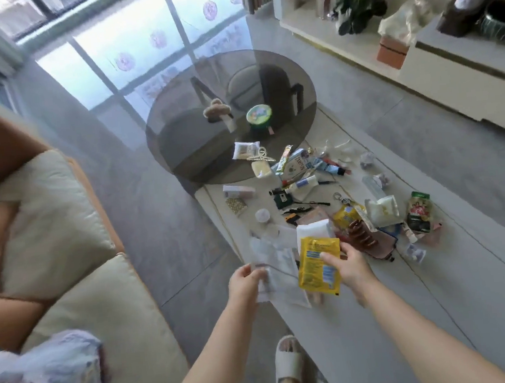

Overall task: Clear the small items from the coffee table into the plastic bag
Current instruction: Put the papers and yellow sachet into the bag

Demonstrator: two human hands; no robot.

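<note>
My left hand (247, 279) grips the edge of a clear plastic bag (278, 263), held over the near left corner of the white coffee table (411, 315). My right hand (349, 263) pinches a yellow sachet (317, 267) right beside the bag's mouth. Several small items lie scattered on the table beyond: a brown hair claw (361, 236), a white packet (382, 209), a green and red pouch (418, 212), tubes (303, 184), a tissue pack (292, 165) and crumpled paper (368, 159).
A round dark glass table (177, 127) overlaps the far end, bearing a green tin (258, 114) and a beige hair clip (215, 108). A cream sofa (77, 270) with a filled plastic bag (44, 381) stands at left. A low white cabinet (449, 73) runs at right.
</note>
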